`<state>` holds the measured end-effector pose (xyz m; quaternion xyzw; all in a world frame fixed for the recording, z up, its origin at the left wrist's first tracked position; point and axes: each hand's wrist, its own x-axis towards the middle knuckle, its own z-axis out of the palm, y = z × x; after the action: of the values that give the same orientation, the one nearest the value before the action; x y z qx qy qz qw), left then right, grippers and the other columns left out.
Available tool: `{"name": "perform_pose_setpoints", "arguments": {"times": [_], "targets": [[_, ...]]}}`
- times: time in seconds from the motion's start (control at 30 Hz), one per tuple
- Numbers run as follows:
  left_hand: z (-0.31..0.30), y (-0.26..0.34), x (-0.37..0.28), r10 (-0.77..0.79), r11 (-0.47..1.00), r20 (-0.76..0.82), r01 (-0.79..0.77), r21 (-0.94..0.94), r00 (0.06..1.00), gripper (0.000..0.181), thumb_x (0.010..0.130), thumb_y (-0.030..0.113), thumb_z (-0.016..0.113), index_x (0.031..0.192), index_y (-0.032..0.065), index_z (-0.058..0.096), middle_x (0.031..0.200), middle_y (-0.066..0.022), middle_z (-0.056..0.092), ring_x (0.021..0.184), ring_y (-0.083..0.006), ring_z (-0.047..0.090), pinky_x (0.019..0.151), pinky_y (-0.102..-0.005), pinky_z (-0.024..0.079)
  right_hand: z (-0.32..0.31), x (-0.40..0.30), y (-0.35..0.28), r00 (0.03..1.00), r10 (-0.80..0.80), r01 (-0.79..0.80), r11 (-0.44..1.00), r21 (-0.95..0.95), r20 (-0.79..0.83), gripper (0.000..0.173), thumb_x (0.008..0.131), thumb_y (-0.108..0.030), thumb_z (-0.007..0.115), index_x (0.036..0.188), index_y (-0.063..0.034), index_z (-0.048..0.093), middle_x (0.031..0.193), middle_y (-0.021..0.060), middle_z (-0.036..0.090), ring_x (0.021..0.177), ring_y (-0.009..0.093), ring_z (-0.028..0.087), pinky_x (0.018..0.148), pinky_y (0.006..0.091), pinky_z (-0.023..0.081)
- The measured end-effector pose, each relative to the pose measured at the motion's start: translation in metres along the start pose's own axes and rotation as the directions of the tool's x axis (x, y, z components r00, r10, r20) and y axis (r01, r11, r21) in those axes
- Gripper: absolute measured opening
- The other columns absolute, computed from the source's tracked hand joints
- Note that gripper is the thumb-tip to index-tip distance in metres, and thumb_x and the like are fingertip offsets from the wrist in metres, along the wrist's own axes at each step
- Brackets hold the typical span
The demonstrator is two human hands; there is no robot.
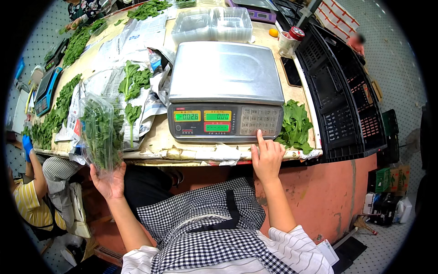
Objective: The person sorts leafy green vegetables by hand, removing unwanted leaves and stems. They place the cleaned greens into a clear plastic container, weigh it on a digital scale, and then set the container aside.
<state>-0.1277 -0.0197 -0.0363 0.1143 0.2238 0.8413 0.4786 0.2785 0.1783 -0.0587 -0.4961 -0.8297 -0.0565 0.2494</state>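
My left hand [110, 183] grips the near end of a clear plastic clamshell box [102, 133] packed with leafy greens, held at the table's front edge. The forefinger of my right hand [268, 156] touches the lower keys of the keypad [260, 120] on a digital scale [226, 102]. That hand holds nothing. The scale's steel pan [219, 72] bears no load, and its green displays [202, 118] are lit. Loose leafy sprigs [134, 80] lie on newspaper [109, 82] left of the scale. More greens [295, 126] lie against its right side.
Stacked clear plastic boxes [212, 25] stand behind the scale. A smartphone [291, 72], a red-lidded jar [291, 41] and an orange fruit [273, 32] are at the right. Black crates [332, 92] flank the table. Co-workers sit at the left; one wears a blue glove [27, 147].
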Motion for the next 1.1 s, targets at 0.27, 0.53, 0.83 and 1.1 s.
{"name": "perform_pose_setpoints", "arguments": {"times": [0.27, 0.53, 0.83, 1.1], "targets": [[-0.003, 0.002, 0.0, 0.007, 1.0, -0.006, -0.007, 0.005, 1.0, 0.053, 0.091, 0.036, 0.052, 0.136, 0.0092, 0.04, 0.138, -0.018, 0.041, 0.125, -0.0409, 0.039, 0.09, -0.0565, 0.044, -0.002, 0.0, -0.003, 1.0, 0.02, -0.02, 1.0, 0.013, 0.018, 0.046, 0.084, -0.022, 0.061, 0.126, -0.0055, 0.054, 0.081, 0.0046, 0.052, 0.082, 0.023, 0.049, 0.086, 0.0388, 0.033], [0.0, 0.0, -0.001, 0.003, 1.0, -0.042, -0.004, -0.023, 0.999, 0.049, 0.091, 0.035, 0.052, 0.132, 0.011, 0.045, 0.134, -0.0152, 0.046, 0.122, -0.0377, 0.042, 0.088, -0.0587, 0.045, -0.007, 0.032, 0.017, 0.983, 0.152, -0.135, 0.979, 0.156, -0.106, 0.038, 0.091, -0.026, 0.053, 0.123, -0.0058, 0.053, 0.092, 0.008, 0.052, 0.09, 0.021, 0.048, 0.086, 0.0381, 0.034], [0.009, -0.002, 0.0, 0.012, 0.999, -0.113, -0.018, -0.046, 0.993, 0.045, 0.088, 0.035, 0.056, 0.126, 0.0107, 0.05, 0.127, -0.0139, 0.051, 0.115, -0.0361, 0.048, 0.084, -0.0586, 0.048, 0.014, 0.148, 0.083, 0.623, 0.374, -0.75, 0.037, 0.66, 0.687, 0.078, 0.089, -0.065, 0.038, 0.137, -0.0028, 0.042, 0.139, 0.0199, 0.042, 0.129, 0.027, 0.039, 0.104, 0.0355, 0.032], [0.003, 0.001, -0.002, 0.016, 0.999, -0.086, -0.021, -0.05, 0.996, 0.05, 0.088, 0.038, 0.055, 0.128, 0.0088, 0.048, 0.129, -0.0165, 0.05, 0.117, -0.0384, 0.047, 0.085, -0.0569, 0.047, 0.032, 0.152, 0.098, 0.537, 0.226, -0.787, -0.213, 0.579, 0.813, 0.085, 0.084, -0.073, 0.035, 0.132, -0.0036, 0.047, 0.131, 0.0179, 0.05, 0.118, 0.029, 0.049, 0.099, 0.0418, 0.04]]}}
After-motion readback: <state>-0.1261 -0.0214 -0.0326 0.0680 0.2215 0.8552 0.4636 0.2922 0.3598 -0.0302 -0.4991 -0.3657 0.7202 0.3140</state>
